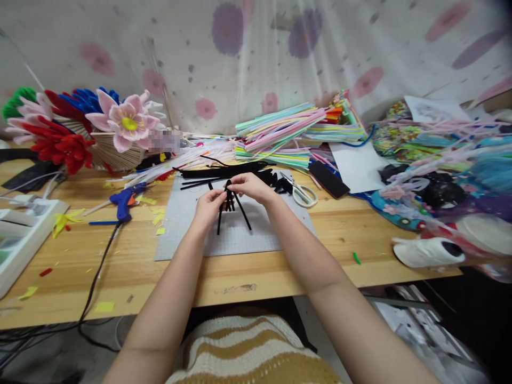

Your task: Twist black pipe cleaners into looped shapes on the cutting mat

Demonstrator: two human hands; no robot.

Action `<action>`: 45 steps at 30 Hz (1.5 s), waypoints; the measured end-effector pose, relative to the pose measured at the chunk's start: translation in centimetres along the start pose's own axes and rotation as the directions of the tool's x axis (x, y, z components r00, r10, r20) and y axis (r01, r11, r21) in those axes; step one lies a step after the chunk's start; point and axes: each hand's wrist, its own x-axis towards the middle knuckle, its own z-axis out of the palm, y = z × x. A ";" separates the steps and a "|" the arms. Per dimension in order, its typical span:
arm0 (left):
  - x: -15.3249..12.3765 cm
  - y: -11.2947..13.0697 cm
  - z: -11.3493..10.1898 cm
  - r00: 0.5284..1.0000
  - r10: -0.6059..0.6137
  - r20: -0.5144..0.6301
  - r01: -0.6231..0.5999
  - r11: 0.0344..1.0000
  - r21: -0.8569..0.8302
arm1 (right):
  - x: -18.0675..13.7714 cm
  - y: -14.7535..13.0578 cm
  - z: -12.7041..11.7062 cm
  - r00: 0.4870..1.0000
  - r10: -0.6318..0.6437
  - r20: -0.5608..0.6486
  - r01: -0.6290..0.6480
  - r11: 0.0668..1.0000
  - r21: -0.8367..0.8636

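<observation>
Several black pipe cleaners hang in a small bunch between my hands, their loose ends spreading downward. My left hand pinches the bunch from the left, fingers closed. From the right, my right hand grips its top between thumb and fingertips. Just where the fingers meet, the stems are partly hidden. Beneath is a grey cutting mat. A pile of black pipe cleaners lies behind my hands on the mat, and scissors with pale handles rest to the right.
A blue glue gun with its cord is on the left, near a white power strip. Fuzzy flowers stand at the back left. Bundles of pastel pipe cleaners lie behind. A black phone and white shoe are rightward.
</observation>
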 end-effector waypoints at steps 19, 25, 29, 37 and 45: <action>-0.1 0.2 -0.5 0.991 -0.129 0.031 0.129 0.992 -0.008 | 0.0 0.4 -0.6 0.991 0.053 0.123 -0.065 0.993 0.096; 0.4 0.1 -0.6 0.998 -0.069 -0.009 0.069 0.993 0.092 | 0.1 0.9 -0.4 0.991 0.047 0.123 -0.054 0.997 0.054; 0.4 -0.1 -0.2 0.998 -0.026 -0.050 0.034 0.987 0.159 | 0.1 0.8 -0.1 0.997 0.033 0.063 -0.035 0.999 0.027; -0.2 0.8 -0.6 0.987 -0.160 0.033 0.153 0.975 0.161 | -0.3 0.5 -1.1 0.982 0.030 0.185 -0.032 0.999 0.008; 0.0 1.1 -0.6 0.978 -0.199 0.057 0.187 0.969 0.162 | -0.2 1.0 -0.7 0.989 0.012 0.144 -0.028 0.993 0.112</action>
